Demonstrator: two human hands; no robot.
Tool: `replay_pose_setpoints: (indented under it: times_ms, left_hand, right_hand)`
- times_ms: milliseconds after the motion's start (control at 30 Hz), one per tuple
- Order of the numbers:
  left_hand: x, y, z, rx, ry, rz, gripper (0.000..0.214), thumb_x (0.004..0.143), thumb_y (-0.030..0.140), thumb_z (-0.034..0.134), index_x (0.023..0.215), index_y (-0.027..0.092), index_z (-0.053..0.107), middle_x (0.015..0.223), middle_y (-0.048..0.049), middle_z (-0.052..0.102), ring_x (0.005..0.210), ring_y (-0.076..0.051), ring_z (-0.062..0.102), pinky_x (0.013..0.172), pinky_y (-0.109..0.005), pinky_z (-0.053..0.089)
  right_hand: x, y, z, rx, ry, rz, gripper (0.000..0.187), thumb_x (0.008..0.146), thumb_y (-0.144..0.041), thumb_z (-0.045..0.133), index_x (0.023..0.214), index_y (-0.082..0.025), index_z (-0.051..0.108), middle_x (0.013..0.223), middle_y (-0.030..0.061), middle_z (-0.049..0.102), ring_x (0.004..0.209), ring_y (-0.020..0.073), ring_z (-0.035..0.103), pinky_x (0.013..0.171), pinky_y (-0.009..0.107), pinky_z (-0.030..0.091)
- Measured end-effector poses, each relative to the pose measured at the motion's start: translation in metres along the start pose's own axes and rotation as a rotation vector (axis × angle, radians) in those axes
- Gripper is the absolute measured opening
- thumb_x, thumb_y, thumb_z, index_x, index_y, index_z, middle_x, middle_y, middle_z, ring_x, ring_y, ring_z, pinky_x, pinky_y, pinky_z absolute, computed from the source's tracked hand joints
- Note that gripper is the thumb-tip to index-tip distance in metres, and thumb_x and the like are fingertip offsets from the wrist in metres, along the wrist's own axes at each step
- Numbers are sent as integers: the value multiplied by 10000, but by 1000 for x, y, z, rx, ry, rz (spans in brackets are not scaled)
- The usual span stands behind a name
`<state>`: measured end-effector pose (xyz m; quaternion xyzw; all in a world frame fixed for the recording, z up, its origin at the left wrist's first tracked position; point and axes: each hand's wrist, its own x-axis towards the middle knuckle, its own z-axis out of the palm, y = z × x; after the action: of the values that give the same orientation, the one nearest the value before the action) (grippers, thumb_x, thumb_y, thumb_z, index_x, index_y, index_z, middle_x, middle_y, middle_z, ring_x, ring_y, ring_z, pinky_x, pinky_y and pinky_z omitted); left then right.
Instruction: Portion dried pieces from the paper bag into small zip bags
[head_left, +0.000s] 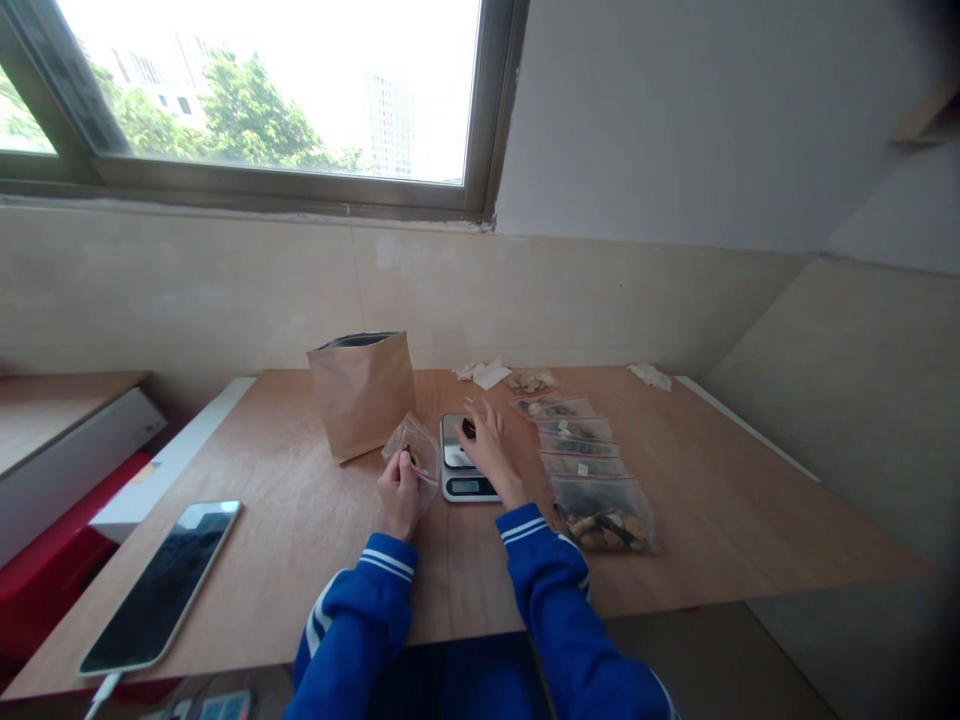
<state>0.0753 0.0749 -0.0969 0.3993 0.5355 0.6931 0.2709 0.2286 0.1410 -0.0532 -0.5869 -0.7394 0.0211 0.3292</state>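
My left hand [400,490] is closed on the edge of a small clear zip bag [426,458], held up beside the scale. A small dark bit shows at its fingertips. My right hand [489,440] is over the plate of a small digital kitchen scale [455,455], its thumb and fingers round a dark, flat piece [469,428]. Whether that piece still rests on the plate is hard to see. The scale's display is lit, but its digits are too small to read.
Behind my left hand stands an open brown paper pouch [364,395]. Several filled zip bags [604,515] overlap in a row to the right. Crumpled white scraps [491,373] lie near the wall. A phone [161,585] with a cable is at the table's left.
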Motion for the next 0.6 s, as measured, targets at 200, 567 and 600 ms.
replay_pose_setpoints:
  times_ms: [200, 567, 600]
  left_hand:
    - [-1, 5, 0, -13, 2, -7, 448, 891, 515, 463, 572, 210, 389, 485, 63, 372, 467, -97, 343, 478, -239, 287]
    - [0, 4, 0, -6, 1, -2, 462, 877, 545, 462, 567, 209, 392, 489, 62, 378, 465, -97, 341, 482, -239, 296]
    - [0, 4, 0, -4, 8, -6, 463, 876, 548, 461, 567, 210, 393, 489, 61, 380, 465, -97, 343, 480, -238, 297]
  right_hand:
    - [2, 29, 6, -115, -187, -40, 406, 911, -409, 532, 1278, -237, 559, 1289, 128, 556, 1210, 295, 458, 973, 424, 367]
    - [8, 37, 11, 21, -51, -60, 184, 931, -290, 482, 956, -173, 622, 1003, 99, 591, 879, 206, 580, 762, 302, 430]
    - [9, 36, 11, 41, -44, -46, 178, 927, -290, 488, 948, -171, 620, 1000, 100, 592, 875, 206, 583, 758, 301, 434]
